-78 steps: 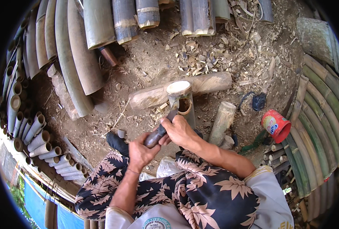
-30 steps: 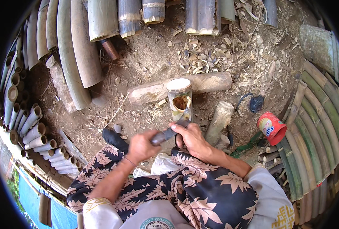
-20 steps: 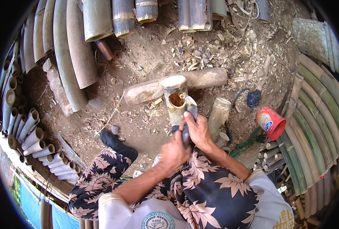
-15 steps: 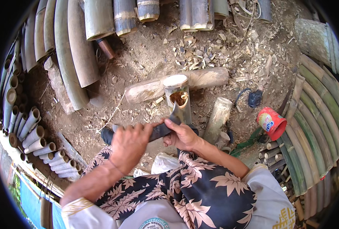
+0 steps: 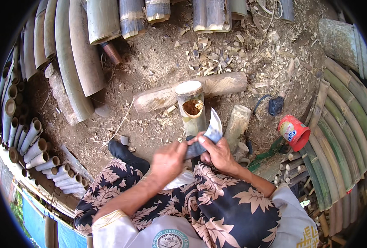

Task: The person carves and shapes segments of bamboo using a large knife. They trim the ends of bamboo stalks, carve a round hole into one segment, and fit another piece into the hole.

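Observation:
A knife with a curved, pointed steel blade (image 5: 214, 127) is held in front of my lap, its tip up and away from me. My left hand (image 5: 167, 160) is closed round the rear of its dark grip, hiding the end. Where blade and grip meet, my right hand (image 5: 220, 155) is closed too, with the thumb along the side. Just beyond the knife, a bamboo tube (image 5: 194, 116) has a rough hole cut in its upper side, with loose shavings inside. The tube's far end rests on a pale log (image 5: 156, 98); the knife and tube look apart.
A shorter bamboo piece (image 5: 238, 122) stands right of the tube. Further right are a red plastic container (image 5: 294, 133), a small dark block with a cord (image 5: 276, 106) and stacked split bamboo (image 5: 340, 144). Cut bamboo tubes (image 5: 38, 151) are piled at left. Wood chips (image 5: 216, 60) litter the ground.
Both hands and the knife have moved right and slightly toward me, away from the hole in the tube. The blade has turned, showing its broad side. My left foot's dark covering is more exposed.

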The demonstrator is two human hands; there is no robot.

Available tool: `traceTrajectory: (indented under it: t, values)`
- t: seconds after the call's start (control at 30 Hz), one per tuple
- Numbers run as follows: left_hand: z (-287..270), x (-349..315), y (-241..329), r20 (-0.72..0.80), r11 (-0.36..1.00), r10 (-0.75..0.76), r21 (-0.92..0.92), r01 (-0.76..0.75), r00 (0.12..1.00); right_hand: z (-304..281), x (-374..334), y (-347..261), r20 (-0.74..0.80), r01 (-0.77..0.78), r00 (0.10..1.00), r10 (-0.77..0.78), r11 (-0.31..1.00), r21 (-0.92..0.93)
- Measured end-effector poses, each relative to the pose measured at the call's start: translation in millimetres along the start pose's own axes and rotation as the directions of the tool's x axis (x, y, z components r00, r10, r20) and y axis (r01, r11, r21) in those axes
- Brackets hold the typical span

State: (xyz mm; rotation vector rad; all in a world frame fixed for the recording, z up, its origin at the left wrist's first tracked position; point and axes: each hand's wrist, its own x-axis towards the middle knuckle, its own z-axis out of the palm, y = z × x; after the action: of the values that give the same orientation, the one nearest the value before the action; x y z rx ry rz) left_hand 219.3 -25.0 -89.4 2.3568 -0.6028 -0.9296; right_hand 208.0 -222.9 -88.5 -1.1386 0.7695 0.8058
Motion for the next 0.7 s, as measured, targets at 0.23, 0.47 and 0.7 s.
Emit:
traceTrajectory:
  t: [0.23,0.47,0.7]
  values:
    - [-143,74,-34,0.532,0.956,-0.051,0.272,-0.114,0.845,31,39,-8,0.42,-0.415,0.89,0.18,0.7,0.581]
    - [-33,23,-56,0.433,0.946,-0.16,-0.189,0.263,0.887,33,32,-4,-0.047,-0.246,0.966,0.255,0.958,0.146]
    - [53,26,48,0.181,0.683,-0.426,-0.578,0.446,0.887,9,30,12,-0.247,0.057,0.935,-0.254,0.797,-0.601]
